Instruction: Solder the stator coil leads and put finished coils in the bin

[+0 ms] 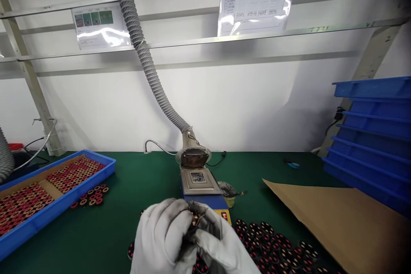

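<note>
White gloves cover both of my hands, which meet in front of me at the lower middle. My left hand (162, 237) has its fingers curled around a small dark part with copper-coloured bits (194, 219). From the other side, my right hand (221, 242) pinches at the same part with thumb and fingers. Most of the part is hidden by the gloves. Just beyond the hands stands a blue bench unit (205, 200) with a metal top plate (201, 180) and a small lit display. Many black round parts with red and gold marks (272, 244) lie to the right, some under the hands.
A blue tray (64, 203) holds rows of red and gold round parts at left; several loose ones (93, 196) lie beside it. A grey hose (150, 72) hangs to a hood behind the unit. Cardboard (346, 214) and stacked blue trays (372, 137) stand right.
</note>
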A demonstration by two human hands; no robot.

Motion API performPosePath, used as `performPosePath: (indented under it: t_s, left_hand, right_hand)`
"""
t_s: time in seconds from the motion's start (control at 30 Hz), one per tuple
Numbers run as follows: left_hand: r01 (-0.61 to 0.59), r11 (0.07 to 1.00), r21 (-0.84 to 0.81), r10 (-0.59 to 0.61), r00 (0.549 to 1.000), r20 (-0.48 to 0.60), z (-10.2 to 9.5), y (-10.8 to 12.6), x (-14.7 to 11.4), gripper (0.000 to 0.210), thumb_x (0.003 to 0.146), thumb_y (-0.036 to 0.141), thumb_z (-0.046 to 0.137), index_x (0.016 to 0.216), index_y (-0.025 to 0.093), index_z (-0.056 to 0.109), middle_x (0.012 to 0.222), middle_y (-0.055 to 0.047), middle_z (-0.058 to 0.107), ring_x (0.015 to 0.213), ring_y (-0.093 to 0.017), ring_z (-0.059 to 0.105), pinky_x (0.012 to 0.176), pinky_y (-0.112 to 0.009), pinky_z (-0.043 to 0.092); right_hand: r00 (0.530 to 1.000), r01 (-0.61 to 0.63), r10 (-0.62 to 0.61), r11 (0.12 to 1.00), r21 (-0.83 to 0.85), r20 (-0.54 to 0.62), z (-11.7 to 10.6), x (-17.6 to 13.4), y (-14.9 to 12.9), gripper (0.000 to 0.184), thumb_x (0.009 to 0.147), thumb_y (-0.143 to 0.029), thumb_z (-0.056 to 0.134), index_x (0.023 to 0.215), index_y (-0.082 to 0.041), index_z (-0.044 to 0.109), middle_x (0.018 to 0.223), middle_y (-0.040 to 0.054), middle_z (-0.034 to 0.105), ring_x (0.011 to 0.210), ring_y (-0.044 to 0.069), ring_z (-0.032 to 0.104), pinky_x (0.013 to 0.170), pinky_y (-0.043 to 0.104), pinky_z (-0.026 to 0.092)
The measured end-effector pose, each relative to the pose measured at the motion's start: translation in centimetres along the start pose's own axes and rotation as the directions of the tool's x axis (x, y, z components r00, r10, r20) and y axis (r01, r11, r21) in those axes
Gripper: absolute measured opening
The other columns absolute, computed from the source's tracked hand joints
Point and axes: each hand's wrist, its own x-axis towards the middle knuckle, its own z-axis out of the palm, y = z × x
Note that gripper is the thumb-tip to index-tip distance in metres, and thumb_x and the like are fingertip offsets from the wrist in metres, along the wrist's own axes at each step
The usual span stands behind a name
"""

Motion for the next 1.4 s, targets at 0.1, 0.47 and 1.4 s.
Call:
performPosePath:
  t_s: [0.1,0.47,1.4]
  left_hand:
    - [0.129,0.984,-0.119,-0.122,0.991,0.062,0.0,0.2,0.1,0.034,0.076,0.020,0.055,0.110,0.020,0.050,0.103,-0.010,0.062,0.094,-0.022,0.058,0.075,-0.034,0.052]
    - [0.451,0.560,-0.695,-0.503,0.851,0.147,-0.8,-1.1,-0.1,0.016,0.081,0.021,0.049,0.082,0.026,0.064,0.086,-0.001,0.067,0.084,-0.017,0.063,0.074,-0.023,0.054]
    - [0.353,0.528,-0.772,-0.294,0.929,0.224,-1.0,-1.5,0.0,0.028,0.075,0.015,0.062,0.099,0.027,0.065,0.096,-0.006,0.066,0.090,-0.021,0.060,0.081,-0.030,0.049]
  right_hand:
    - [0.998,-0.052,0.047,0.992,0.116,0.045,0.0,0.4,0.6,0.040,0.054,-0.032,0.080,0.088,-0.018,0.066,0.079,0.0063,0.068,0.079,0.023,0.064,0.078,0.037,0.049]
    - [0.990,-0.114,0.104,0.988,0.103,0.095,-0.5,0.5,1.0,0.037,0.051,-0.030,0.082,0.084,-0.018,0.068,0.075,0.0049,0.068,0.076,0.021,0.064,0.075,0.035,0.050]
    - [0.967,-0.252,0.233,0.938,0.237,0.106,0.0,-0.7,1.9,0.032,0.071,-0.044,0.066,0.092,-0.019,0.066,0.077,0.0072,0.069,0.086,0.025,0.063,0.077,0.046,0.049]
